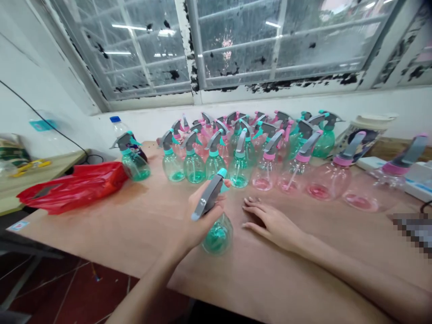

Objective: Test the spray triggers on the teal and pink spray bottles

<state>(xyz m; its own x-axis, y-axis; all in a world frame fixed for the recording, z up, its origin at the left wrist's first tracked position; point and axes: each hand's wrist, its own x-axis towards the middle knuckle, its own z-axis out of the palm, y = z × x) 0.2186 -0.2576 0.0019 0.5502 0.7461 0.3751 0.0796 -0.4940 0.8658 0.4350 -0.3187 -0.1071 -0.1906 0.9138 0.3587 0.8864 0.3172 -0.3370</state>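
My left hand point(202, 216) is wrapped around the neck of a green spray bottle point(218, 236) with a grey and teal trigger head, near the middle of the table. Its grip hides the bottle's collar. To the right, my right hand point(266, 220) rests on the tabletop with fingers loosely stretched out, holding nothing. Just beyond both hands stands a front row of spray bottles, among them a green spray bottle point(195, 166) and a pink spray bottle point(265, 173). Several more green and pink ones crowd behind that row.
A red plastic bag point(77, 184) lies on the left of the wooden table point(141, 234), beside a lone green spray bottle point(135, 166). A blue-capped bottle point(118, 128) stands behind it. A patterned container point(362, 130) is at the back right, and a pixelated area covers the right edge.
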